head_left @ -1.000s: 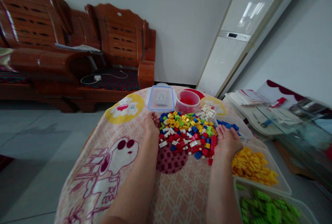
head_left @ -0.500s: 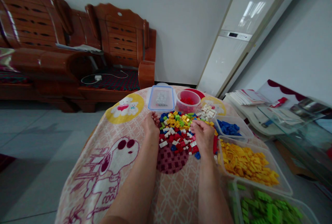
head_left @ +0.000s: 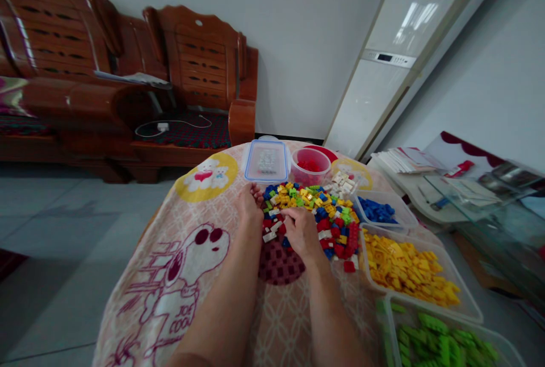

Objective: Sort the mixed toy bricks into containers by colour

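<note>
A mixed pile of toy building bricks [head_left: 326,214], in red, yellow, blue, green and white, lies spread on the patterned tablecloth [head_left: 281,321]. At the pile's left edge rests my left hand [head_left: 251,203], its fingers curled inward; what they may hold is hidden. My right hand [head_left: 301,233] is over the front left of the pile, its fingers drawn together and tips beside several white bricks [head_left: 272,231]. Whether a brick sits between those fingertips is too small to make out.
Along the right stand clear boxes of blue bricks [head_left: 377,210], yellow bricks [head_left: 404,265] and green bricks [head_left: 443,344]. Behind the pile are a tub of red bricks [head_left: 310,167], a blue-rimmed lidded box [head_left: 267,161] and a heap of white bricks [head_left: 340,184].
My right hand has moved left and toward me, from the right side of the pile to its front left. My left hand stays at the left edge.
</note>
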Available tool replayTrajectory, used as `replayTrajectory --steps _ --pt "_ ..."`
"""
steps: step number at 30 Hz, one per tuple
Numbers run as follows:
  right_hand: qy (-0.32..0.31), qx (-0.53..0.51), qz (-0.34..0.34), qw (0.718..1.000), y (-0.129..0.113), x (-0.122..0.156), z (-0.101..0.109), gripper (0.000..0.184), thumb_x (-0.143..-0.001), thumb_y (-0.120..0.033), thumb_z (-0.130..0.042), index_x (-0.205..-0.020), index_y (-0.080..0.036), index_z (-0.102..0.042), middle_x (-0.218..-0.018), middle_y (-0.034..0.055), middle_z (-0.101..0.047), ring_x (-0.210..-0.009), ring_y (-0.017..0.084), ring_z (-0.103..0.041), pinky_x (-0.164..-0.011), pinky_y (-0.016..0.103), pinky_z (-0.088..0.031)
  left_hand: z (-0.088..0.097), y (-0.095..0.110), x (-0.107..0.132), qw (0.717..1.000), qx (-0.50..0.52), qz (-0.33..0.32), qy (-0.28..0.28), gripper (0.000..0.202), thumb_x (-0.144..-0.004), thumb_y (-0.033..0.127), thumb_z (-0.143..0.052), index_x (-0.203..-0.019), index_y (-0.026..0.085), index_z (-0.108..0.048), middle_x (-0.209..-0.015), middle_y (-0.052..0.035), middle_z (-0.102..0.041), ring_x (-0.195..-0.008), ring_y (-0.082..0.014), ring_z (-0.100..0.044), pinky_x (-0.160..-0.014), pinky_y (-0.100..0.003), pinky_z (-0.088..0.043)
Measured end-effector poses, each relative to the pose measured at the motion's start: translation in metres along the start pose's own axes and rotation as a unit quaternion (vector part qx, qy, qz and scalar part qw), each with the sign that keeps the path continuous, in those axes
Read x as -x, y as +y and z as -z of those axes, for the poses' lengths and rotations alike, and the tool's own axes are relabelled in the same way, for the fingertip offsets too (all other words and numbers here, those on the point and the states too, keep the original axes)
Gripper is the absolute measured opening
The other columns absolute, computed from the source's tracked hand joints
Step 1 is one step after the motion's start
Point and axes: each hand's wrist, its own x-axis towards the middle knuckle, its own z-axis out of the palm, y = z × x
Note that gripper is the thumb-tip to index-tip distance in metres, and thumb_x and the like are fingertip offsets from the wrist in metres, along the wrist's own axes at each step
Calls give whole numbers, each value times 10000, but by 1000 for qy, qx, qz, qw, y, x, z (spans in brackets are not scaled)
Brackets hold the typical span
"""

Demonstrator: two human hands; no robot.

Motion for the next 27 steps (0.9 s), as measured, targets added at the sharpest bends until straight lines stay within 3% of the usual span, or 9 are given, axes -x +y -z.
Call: replayTrajectory --steps 5,9,16,22,27 --pt "67 52 -116 990 5 0 22 278 -881 -168 -505 -976 -206 -763 -962 66 -764 -909 192 -682 -842 274 -470 0 -1 -2 1000 -4 2 11 109 -754 136 -527 -647 136 -548 -499 57 -497 -391 -30 -439 -379 -123 -304" --pt "18 162 -185 969 5 1 31 230 -903 -244 -546 -963 -244 -769 -915 53 -768 -888 183 -688 -765 244 -432 1 -2 -4 1000 -10 3 17 109 -764 153 -535 -660 132 -559 -511 53 -512 -389 -30 -439 -381 -126 -310" --pt "-88 265 -158 947 -3 2 24 265 -934 -276 -502 -899 -257 -764 -884 61 -755 -880 185 -687 -717 248 -417 1 -3 -4 1000 -9 -5 7 80 -740 164 -538 -665 139 -547 -503 63 -497 -375 -26 -421 -372 -119 -303" --pt "-112 285 -160 938 -5 2 18 300 -953 -314 -464 -915 -204 -741 -895 115 -746 -881 227 -699 -737 286 -448 1 -4 -4 1000 -16 -5 7 64 -718 176 -555 -665 139 -550 -511 62 -502 -387 -28 -442 -377 -120 -314" --pt "-105 276 -168 940 -4 2 18 259 -928 -276 -479 -932 -213 -730 -913 103 -749 -899 224 -702 -747 284 -457 1 -4 -3 1000 -12 -8 -1 62 -710 160 -545 -651 142 -540 -491 66 -488 -387 -28 -437 -380 -119 -308"
